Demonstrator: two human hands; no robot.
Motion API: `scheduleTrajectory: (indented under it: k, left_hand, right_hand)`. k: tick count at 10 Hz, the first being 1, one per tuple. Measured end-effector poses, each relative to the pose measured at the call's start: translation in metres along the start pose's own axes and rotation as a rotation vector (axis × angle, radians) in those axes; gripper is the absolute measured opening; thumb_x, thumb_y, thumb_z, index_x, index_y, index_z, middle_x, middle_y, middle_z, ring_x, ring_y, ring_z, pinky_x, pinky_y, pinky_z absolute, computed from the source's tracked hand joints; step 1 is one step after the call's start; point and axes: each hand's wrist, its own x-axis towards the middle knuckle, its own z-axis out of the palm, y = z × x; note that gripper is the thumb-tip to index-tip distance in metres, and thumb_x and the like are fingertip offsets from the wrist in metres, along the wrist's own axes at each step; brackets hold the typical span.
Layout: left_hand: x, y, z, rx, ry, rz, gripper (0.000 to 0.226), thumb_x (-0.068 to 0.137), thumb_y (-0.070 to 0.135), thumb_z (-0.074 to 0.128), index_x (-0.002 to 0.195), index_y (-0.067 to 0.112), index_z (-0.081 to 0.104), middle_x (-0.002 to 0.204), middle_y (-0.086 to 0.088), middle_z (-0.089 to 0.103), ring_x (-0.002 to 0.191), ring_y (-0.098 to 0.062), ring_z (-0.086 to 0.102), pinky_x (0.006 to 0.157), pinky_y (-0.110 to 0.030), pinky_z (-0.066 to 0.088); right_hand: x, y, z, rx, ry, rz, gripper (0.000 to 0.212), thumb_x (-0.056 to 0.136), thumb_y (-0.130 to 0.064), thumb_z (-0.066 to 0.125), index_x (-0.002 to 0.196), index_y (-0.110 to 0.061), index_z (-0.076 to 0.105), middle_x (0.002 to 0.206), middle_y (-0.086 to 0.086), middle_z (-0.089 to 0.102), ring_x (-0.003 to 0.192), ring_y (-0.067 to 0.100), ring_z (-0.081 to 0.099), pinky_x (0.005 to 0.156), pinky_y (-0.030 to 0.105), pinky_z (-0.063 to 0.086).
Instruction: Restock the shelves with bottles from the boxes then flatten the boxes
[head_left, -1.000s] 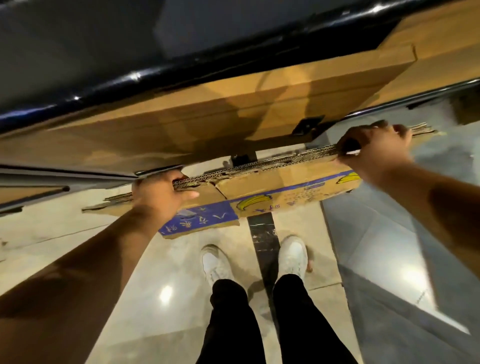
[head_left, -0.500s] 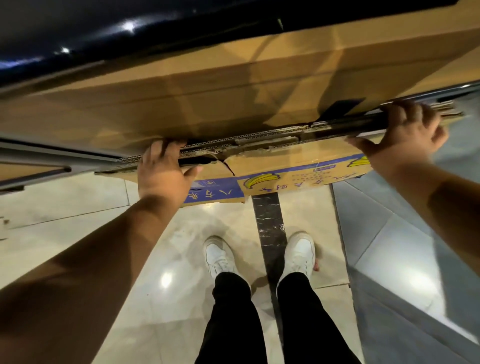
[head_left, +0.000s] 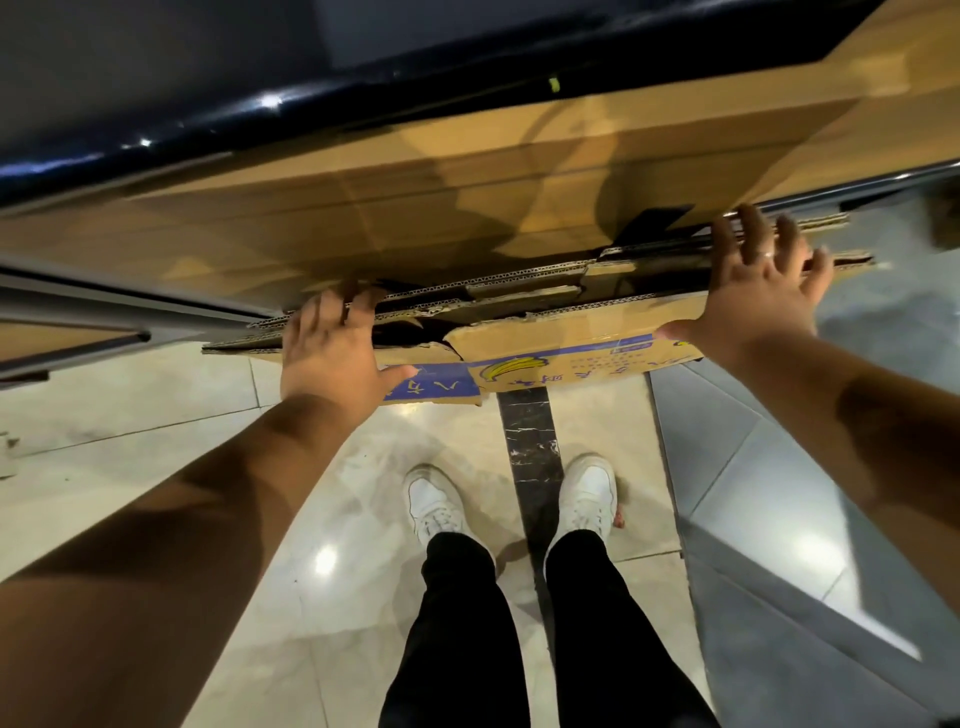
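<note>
Your left hand (head_left: 332, 353) and right hand (head_left: 753, 291) lay flat with fingers spread wide on the flat banana box (head_left: 561, 345). It stood on edge against the big brown box (head_left: 415, 208), above your shoes (head_left: 434, 506).

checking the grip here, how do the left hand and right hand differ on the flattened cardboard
The left hand sits near the left end of the flattened cardboard, fingers close together; the right hand is near the right end, fingers spread wide. The right hand lies farther forward than the left. Both lie palm down, open, on its top edge.
</note>
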Motion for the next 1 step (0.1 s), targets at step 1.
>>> scheduleTrajectory:
  k: [1]
  left_hand:
    - [-0.0106,0.0054,-0.012,0.003,0.0,0.017,0.087,0.076,0.06,0.075,0.147,0.025,0.038,0.143,-0.018,0.04,0.137,-0.038,0.034,0.115,-0.047,0.025]
  right_hand:
    - [-0.0129,0.0005,-0.0069,0.004,-0.003,0.016,0.123,0.072,-0.064,0.073,0.157,-0.021,-0.004,0.166,0.005,-0.008,0.151,0.034,-0.008,0.118,0.058,-0.002]
